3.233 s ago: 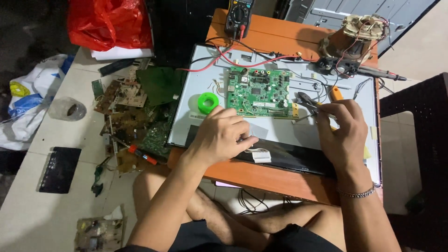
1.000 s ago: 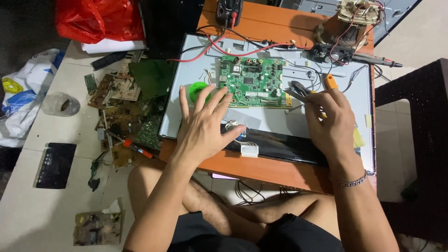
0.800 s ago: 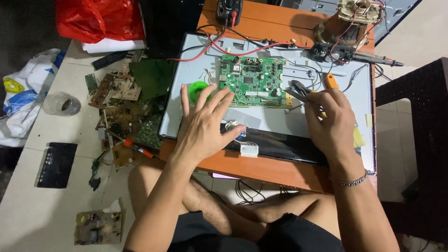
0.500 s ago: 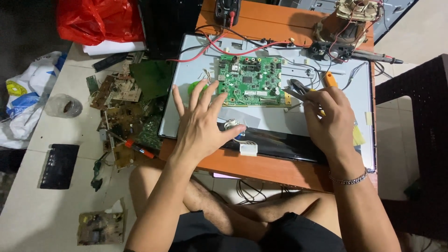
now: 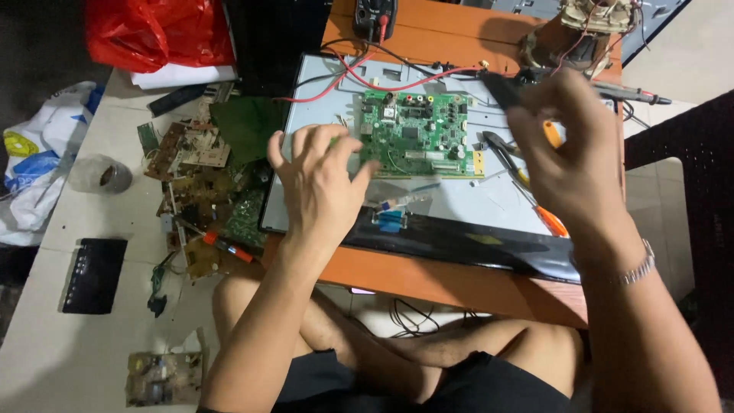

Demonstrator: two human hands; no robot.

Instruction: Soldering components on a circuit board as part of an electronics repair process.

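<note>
— What's changed?
— The right hand (image 5: 569,164) has lifted off the pliers (image 5: 508,157), fingers loose, empty.
— The left?
— The left hand (image 5: 317,187), fingers spread, now touches the board (image 5: 417,134) at centre top.

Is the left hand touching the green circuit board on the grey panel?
Touching. The head view shows the left hand with a fingertip lying on the left edge of the green circuit board; no gap is visible there.
</note>
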